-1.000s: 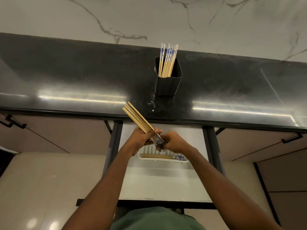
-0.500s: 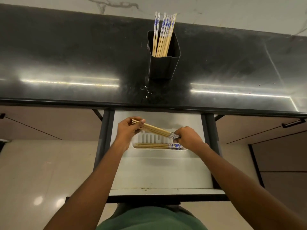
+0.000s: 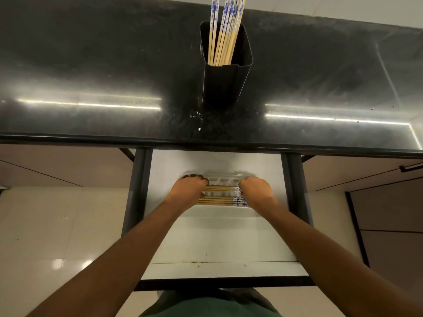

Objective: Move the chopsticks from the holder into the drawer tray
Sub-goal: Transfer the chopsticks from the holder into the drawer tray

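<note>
In the head view, left grip [image 3: 191,187] and right grip [image 3: 255,191] each curl round one end of the pale bamboo chopsticks with blue-patterned tops [image 3: 220,188], low over the white slotted plastic tray [image 3: 225,179] in the white drawer [image 3: 217,236]. I would lay them flat, then release both ends together.

No text, label, brand, number or sign can be read anywhere in the view. The blue marks on the white ends of the chopsticks [image 3: 229,12] are a painted pattern and do not read as lettering.
</note>
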